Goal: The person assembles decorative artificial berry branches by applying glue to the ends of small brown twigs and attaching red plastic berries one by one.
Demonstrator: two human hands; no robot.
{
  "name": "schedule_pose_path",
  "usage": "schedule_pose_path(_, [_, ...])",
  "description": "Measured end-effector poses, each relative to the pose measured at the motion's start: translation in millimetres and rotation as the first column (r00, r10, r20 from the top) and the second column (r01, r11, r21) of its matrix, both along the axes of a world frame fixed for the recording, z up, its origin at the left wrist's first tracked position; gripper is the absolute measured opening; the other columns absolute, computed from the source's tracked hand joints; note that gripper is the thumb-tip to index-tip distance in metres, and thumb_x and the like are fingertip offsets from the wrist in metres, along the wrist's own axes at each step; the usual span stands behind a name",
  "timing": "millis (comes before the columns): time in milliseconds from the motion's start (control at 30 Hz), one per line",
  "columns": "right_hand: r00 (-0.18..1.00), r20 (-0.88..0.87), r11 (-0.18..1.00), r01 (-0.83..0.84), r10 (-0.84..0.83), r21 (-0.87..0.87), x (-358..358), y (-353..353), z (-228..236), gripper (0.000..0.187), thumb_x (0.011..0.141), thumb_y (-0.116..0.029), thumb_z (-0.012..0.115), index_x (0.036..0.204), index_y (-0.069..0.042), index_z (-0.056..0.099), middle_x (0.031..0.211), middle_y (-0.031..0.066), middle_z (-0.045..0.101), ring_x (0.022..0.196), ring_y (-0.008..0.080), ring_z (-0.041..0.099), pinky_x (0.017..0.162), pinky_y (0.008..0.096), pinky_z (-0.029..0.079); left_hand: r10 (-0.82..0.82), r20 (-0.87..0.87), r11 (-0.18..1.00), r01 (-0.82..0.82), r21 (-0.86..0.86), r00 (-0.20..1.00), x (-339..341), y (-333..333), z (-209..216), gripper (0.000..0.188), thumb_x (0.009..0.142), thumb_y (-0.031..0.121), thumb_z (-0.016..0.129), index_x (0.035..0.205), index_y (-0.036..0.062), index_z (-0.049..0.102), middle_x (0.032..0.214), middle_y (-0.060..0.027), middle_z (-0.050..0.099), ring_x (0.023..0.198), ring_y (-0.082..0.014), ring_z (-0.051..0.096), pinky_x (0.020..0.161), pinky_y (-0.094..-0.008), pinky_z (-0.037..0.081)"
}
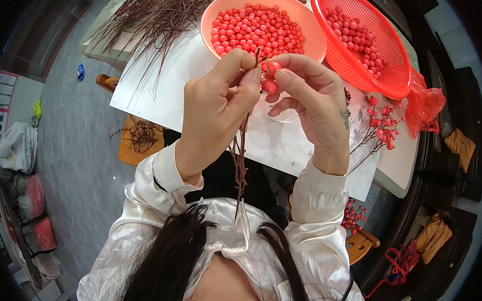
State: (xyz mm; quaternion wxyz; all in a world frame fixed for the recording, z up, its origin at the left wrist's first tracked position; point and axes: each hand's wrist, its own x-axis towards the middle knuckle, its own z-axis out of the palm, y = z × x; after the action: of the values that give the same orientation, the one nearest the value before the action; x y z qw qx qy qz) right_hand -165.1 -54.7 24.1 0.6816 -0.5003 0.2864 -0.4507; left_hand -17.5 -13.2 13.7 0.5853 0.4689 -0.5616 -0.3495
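Observation:
Over the white-covered table my left hand (pixel 213 108) pinches a thin brown artificial branch (pixel 240 175) near its twig tips, and the stem hangs down toward my lap. My right hand (pixel 322 103) is closed by thumb and forefinger on a red artificial berry (pixel 273 68), right beside those tips. A second red berry (pixel 269 87) sits just below the first, partly covered by fingers; whether it is on a twig I cannot tell. Behind my hands stands a pale orange bowl (pixel 208 26) full of loose red berries. Below my right hand shows part of a clear cup (pixel 284 117).
A red plastic basket (pixel 396 63) with more berries tilts at the far right, near a red plastic bag (pixel 426 103). A finished-looking berry branch (pixel 384 122) lies on the right. Bare brown twigs (pixel 161 13) pile up at the far left. A wooden stool (pixel 137 145) holds twigs.

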Motion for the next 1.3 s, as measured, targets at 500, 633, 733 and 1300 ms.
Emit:
schedule_pose_path(500, [0.998, -0.044, 0.999, 0.037, -0.037, 0.008, -2, -1, 0, 0.025, 0.081, -0.013, 0.065, 0.099, 0.003, 0.062, 0.082, 0.0085, 0.064, 0.069, 0.0121, 0.062, 0.054, 0.0234, 0.054, -0.007, -0.073, 0.997, 0.012, 0.075, 0.997, 4, -2, 2, 0.012, 0.086, 0.011, 0.059, 0.092, 0.0000, 0.059, 0.062, -0.0023, 0.060, 0.051, -0.0049, 0.055, 0.042, -0.0186, 0.042])
schedule_pose_path(633, [0.996, -0.057, 0.997, 0.073, -0.073, -0.005, 1, 0, 0, 0.026, 0.080, -0.014, 0.066, 0.099, 0.004, 0.062, 0.083, 0.0087, 0.064, 0.068, 0.0124, 0.061, 0.054, 0.0230, 0.054, 0.052, -0.101, 0.999, -0.052, 0.003, 0.994, 3, -2, 2, 0.020, 0.084, 0.009, 0.062, 0.101, -0.0010, 0.058, 0.076, -0.0059, 0.064, 0.059, -0.0080, 0.060, 0.047, -0.0172, 0.044])
schedule_pose_path(733, [0.994, -0.067, 0.996, 0.088, -0.088, -0.006, 2, 0, 1, 0.026, 0.080, -0.013, 0.066, 0.099, 0.003, 0.062, 0.084, 0.0087, 0.064, 0.068, 0.0125, 0.061, 0.054, 0.0231, 0.054, 0.066, -0.196, 0.998, -0.069, -0.009, 0.978, 2, -3, 3, 0.022, 0.082, 0.007, 0.064, 0.102, -0.0016, 0.058, 0.089, -0.0076, 0.061, 0.063, -0.0091, 0.061, 0.048, -0.0161, 0.045])
schedule_pose_path(1300, [0.974, -0.069, 0.969, 0.202, -0.214, -0.142, -4, -9, 1, 0.023, 0.081, -0.008, 0.064, 0.100, 0.004, 0.061, 0.088, 0.0111, 0.065, 0.072, 0.0146, 0.063, 0.061, 0.0250, 0.054, 0.074, -0.208, 0.996, -0.084, -0.041, 0.975, 5, -10, 10, 0.010, 0.081, 0.001, 0.063, 0.090, -0.0019, 0.066, 0.093, -0.0046, 0.055, 0.065, -0.0081, 0.060, 0.049, -0.0156, 0.043])
